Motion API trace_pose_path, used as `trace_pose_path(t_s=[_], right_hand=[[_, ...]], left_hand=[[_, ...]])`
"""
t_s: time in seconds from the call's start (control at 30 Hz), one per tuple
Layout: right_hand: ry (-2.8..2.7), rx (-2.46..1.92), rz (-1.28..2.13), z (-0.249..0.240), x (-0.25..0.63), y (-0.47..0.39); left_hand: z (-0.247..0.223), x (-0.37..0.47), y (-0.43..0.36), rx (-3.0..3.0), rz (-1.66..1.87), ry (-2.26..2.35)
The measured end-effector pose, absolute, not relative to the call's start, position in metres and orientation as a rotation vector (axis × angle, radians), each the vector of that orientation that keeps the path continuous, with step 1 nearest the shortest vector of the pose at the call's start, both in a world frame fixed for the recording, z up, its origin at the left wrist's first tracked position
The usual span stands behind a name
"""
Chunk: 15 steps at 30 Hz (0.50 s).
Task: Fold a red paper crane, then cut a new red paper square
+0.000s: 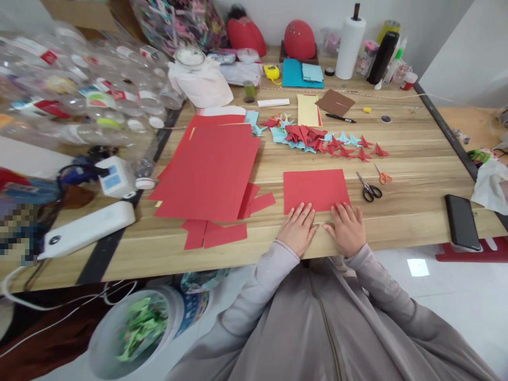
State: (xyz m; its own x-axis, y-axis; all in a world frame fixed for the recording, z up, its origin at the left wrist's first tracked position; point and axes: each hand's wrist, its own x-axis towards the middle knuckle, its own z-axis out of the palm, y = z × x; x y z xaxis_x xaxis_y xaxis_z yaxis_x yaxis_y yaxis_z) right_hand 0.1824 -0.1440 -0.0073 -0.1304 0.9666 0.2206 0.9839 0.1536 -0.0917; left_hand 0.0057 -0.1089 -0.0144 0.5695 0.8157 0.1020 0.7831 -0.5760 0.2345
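A red paper rectangle [315, 188] lies flat on the wooden table in front of me. My left hand [298, 226] rests on its lower left edge, fingers stretched out and palm down. On the lower right edge lie the spread fingers of my right hand [346, 227]. To the left is a stack of large red sheets [210, 169], with smaller red pieces [226, 234] below it. Right of the rectangle are black-handled scissors [370, 191] and small orange scissors [383, 176]. Beyond the rectangle sits a pile of red and light-blue folded paper shapes [305, 136].
Many plastic bottles [91, 100] crowd the far left, with a white power bank-like object [89, 227] nearer. A phone [462, 222] lies at the right edge. At the back stand a white bottle [350, 47] and a black one [383, 58]. A bin [99, 338] stands below.
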Motion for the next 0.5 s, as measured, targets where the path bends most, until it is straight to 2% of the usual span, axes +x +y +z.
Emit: trace_pose_path(t_s=[0.2, 0.5], right_hand=[[-2.217, -1.902, -0.127, 0.001, 0.208, -0.141], [-2.391, -1.616, -0.103, -0.003, 0.193, -0.093]], left_hand=[[-0.011, 0.008, -0.088, 2.811, 0.328, 1.330], [0.003, 0.022, -0.052, 3.136, 0.207, 0.919]])
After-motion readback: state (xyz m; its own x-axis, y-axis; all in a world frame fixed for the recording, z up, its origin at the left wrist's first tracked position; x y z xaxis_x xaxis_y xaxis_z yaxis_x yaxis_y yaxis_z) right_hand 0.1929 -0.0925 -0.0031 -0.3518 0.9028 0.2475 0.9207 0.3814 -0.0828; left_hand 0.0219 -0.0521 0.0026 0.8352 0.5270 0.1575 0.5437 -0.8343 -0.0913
